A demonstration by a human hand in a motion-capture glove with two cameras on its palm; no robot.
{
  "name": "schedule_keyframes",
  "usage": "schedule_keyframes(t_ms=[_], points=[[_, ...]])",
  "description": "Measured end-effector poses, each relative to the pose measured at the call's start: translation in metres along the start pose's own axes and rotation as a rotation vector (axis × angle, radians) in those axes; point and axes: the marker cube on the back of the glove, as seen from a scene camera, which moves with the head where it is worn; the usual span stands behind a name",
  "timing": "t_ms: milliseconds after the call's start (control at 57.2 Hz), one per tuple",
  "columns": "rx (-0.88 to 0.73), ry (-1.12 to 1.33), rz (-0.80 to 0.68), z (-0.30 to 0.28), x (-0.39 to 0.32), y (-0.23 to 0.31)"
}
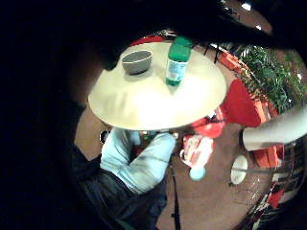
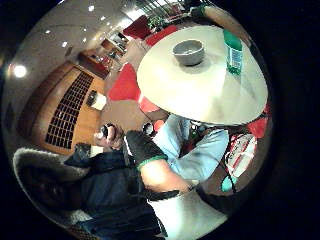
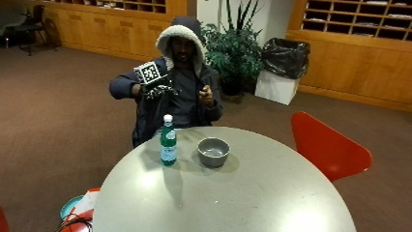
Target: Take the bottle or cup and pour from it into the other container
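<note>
A: Hovering at chest height, well behind the green plastic bottle [image 3: 168, 142]: the gloved right hand [image 3: 156, 90], fingers spread and relaxed, holding nothing.

B: Agreed, nothing grasped. Bare left hand [image 3: 206, 94] likewise lifted, loosely curled, apparently empty.

A: Why so high? Probably poised ahead of the reach. No contact with the bottle yet, so no part of the pour begun.

B: And the bottle itself? Upright on the round table [image 3: 257, 193], white cap on top, near the edge closest to the person.

A: Sensible spot: below and in front of the gloved hand, within a straight reach down.

B: The grey bowl [image 3: 213, 151]? Just beside the bottle, not touching it, mouth up, seemingly empty.

A: Handy for a short tilt across. Cap seemingly fitted, though; likely needs removing first.

B: Anything blocking? Nothing between hand and bottle. Red chair [image 3: 325, 145] on the far side of the bowl from the bottle, well clear. Potted plant [image 3: 235, 48] and black bin bag [image 3: 283, 58] far behind the bottle, past the person.

A: Risk? Tall and narrow, so easily tipped toward the bowl by a glancing touch.
</note>
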Motion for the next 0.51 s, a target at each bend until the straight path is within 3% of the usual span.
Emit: schedule_keyframes(t_ms=[262,367,507], points=[[0.129,-0.062,0.265,-0.005,0.050,-0.023],[0.144,-0.097,0.267,-0.006,0.084,-0.042],[0.193,-0.247,0.128,0.008,0.131,-0.057]])
